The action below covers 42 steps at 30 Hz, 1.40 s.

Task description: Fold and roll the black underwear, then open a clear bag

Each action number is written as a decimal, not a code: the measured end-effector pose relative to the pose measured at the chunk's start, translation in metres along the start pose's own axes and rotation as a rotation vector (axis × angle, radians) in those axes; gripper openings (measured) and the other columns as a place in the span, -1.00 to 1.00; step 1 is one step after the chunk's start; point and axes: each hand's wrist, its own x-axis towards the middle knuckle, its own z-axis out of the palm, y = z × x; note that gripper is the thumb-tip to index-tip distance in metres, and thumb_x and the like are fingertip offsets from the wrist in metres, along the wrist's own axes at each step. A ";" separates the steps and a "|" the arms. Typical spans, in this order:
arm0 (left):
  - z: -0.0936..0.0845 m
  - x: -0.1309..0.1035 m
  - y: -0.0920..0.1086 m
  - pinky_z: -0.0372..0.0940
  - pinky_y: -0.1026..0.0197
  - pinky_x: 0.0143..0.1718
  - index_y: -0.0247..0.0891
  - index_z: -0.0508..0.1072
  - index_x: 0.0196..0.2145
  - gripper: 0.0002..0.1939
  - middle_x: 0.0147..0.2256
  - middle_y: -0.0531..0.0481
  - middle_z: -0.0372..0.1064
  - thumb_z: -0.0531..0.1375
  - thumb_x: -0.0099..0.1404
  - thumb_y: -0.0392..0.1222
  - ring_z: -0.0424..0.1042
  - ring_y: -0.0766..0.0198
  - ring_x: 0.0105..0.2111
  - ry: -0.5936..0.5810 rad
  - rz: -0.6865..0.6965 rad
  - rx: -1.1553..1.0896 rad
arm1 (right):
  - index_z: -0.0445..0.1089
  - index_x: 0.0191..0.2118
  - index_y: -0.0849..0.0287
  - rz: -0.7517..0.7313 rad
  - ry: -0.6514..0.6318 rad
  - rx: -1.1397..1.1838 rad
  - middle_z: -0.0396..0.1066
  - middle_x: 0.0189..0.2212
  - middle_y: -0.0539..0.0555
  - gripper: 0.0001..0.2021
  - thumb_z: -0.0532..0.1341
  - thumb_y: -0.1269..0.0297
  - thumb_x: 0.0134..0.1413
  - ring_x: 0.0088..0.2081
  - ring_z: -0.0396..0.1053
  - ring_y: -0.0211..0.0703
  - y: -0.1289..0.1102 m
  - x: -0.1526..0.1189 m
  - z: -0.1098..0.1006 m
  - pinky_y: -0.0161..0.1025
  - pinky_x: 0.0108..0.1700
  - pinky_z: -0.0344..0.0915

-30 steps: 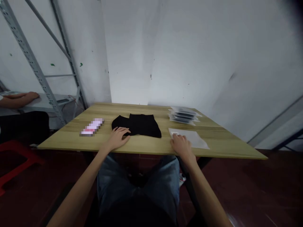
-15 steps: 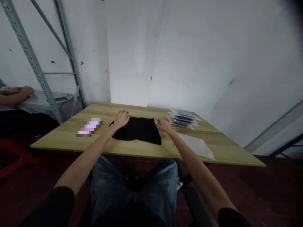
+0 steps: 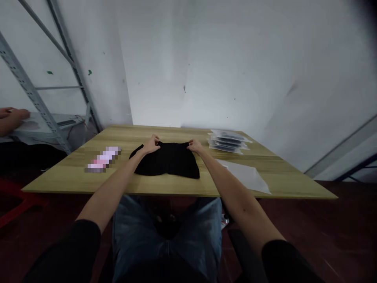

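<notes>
A piece of black clothing (image 3: 166,160), soft and wider than it is tall, lies spread on the wooden table before me. Its lower edge dips and curves; the exact kind of garment cannot be made out. At the upper left part of the black clothing, my left hand (image 3: 151,144) has thumb and fingers closed about its top edge. My right hand (image 3: 194,146) pinches the top right corner. Right of that hand lies a flat white translucent bag (image 3: 249,177), partly under my forearm.
On the table (image 3: 282,181), a stack of clear bags with dark contents (image 3: 228,141) stands at the back right. A blurred-out pink item (image 3: 103,159) lies left. Beyond the metal rack (image 3: 35,94), another person's hands (image 3: 14,116) rest over a white surface. A wall closes the back.
My right hand has moved left onto the clothing's top right corner. My left hand has shifted from lying on the cloth to its top edge. The camera view has turned slightly.
</notes>
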 end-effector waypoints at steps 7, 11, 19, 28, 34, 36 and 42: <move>-0.019 -0.003 0.024 0.48 0.14 -0.24 -0.22 0.30 0.04 -0.43 0.00 -0.17 0.40 0.32 0.07 -0.36 0.51 0.19 -0.18 0.065 -0.029 -0.146 | 0.38 0.18 0.25 -0.074 0.104 0.198 0.63 -0.10 0.16 -0.45 0.24 0.51 0.01 -0.10 0.59 -0.07 -0.004 -0.012 -0.014 -0.12 0.02 0.50; -0.047 -0.027 0.041 0.49 0.11 -0.14 -0.21 0.36 0.02 -0.43 0.00 -0.12 0.42 0.34 0.03 -0.35 0.51 0.21 -0.15 0.012 0.059 -0.212 | 0.48 0.05 0.13 -0.222 0.130 0.279 0.63 -0.11 0.07 -0.56 0.18 0.49 0.03 -0.07 0.58 -0.13 0.007 -0.050 -0.025 -0.15 0.08 0.48; -0.082 -0.117 0.067 0.44 0.08 0.01 -0.17 0.50 -0.07 -0.66 -0.13 -0.03 0.54 0.32 0.18 -0.15 0.51 0.19 -0.17 -0.219 0.438 0.028 | 0.59 -0.19 0.07 -0.435 0.177 0.147 0.60 -0.15 0.07 -0.74 0.14 0.40 0.15 -0.23 0.55 -0.10 0.044 -0.141 -0.026 -0.14 -0.05 0.49; -0.063 -0.101 0.033 0.31 -0.17 0.20 -0.25 0.43 0.11 -0.61 0.10 -0.34 0.47 0.05 0.46 -0.03 0.42 -0.14 0.16 0.325 -0.004 0.466 | 0.43 0.30 0.12 -0.593 0.086 -0.227 0.42 0.29 0.22 -0.58 0.04 0.22 0.48 0.33 0.33 0.06 0.000 -0.138 -0.010 0.03 0.38 0.24; -0.049 -0.095 0.017 0.13 -0.43 0.26 -0.33 0.49 -0.07 -0.68 0.05 -0.54 0.48 0.20 0.36 -0.05 0.29 -0.45 0.27 0.291 -0.165 0.562 | 0.37 0.37 0.21 -0.545 -0.037 -0.280 0.32 0.38 0.25 -0.52 0.03 0.17 0.51 0.44 0.21 0.06 0.021 -0.137 0.000 0.04 0.48 0.09; -0.049 -0.095 0.017 0.19 -0.31 0.26 -0.29 0.48 -0.04 -0.71 0.02 -0.45 0.52 0.20 0.34 -0.12 0.38 -0.34 0.22 0.274 -0.151 0.543 | 0.38 0.36 0.20 -0.534 -0.021 -0.266 0.32 0.38 0.24 -0.53 0.03 0.17 0.51 0.43 0.22 0.03 0.024 -0.136 -0.001 0.01 0.48 0.09; -0.072 -0.100 0.017 0.36 0.00 0.17 -0.17 0.40 0.15 -0.56 0.11 -0.17 0.55 0.11 0.33 -0.27 0.51 -0.01 0.13 0.241 0.003 0.440 | 0.42 0.32 0.15 -0.517 0.014 -0.204 0.34 0.37 0.19 -0.55 0.02 0.15 0.52 0.42 0.24 0.00 0.021 -0.138 -0.002 -0.02 0.46 0.13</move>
